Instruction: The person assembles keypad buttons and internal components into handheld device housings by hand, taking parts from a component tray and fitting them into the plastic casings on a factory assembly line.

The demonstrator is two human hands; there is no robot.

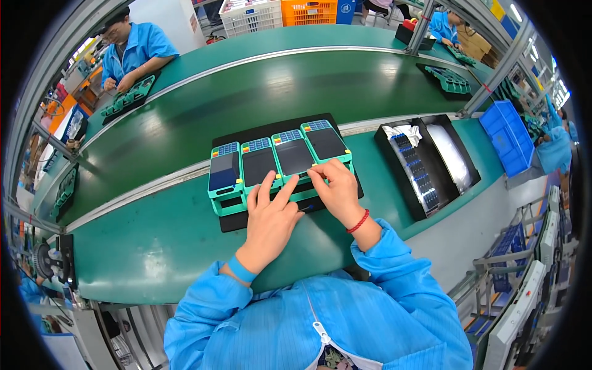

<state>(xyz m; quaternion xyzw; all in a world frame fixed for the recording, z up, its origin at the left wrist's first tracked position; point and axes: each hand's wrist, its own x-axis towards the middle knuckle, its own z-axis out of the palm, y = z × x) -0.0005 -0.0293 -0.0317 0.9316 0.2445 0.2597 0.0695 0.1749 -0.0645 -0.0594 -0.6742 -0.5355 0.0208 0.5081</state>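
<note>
Several green handheld terminals with blue keypads and dark screens lie side by side on a black mat, among them the leftmost terminal [224,172] and the rightmost terminal [325,143]. My left hand [270,225] is open, its fingers spread and its fingertips at the lower edges of the two middle terminals. My right hand [338,192] has thumb and index finger pinched together at the lower right edge of the third terminal [293,156] from the left. Whatever sits in that pinch is too small to make out. The black mat [231,223] shows around the terminals.
To the right stands a black box [425,163] holding a row of small dark blue parts and a white crumpled wrapper. A blue crate [507,137] is beyond it. Across the green belt [271,86], a person [135,52] works on green housings [129,97]. Metal posts frame the bench.
</note>
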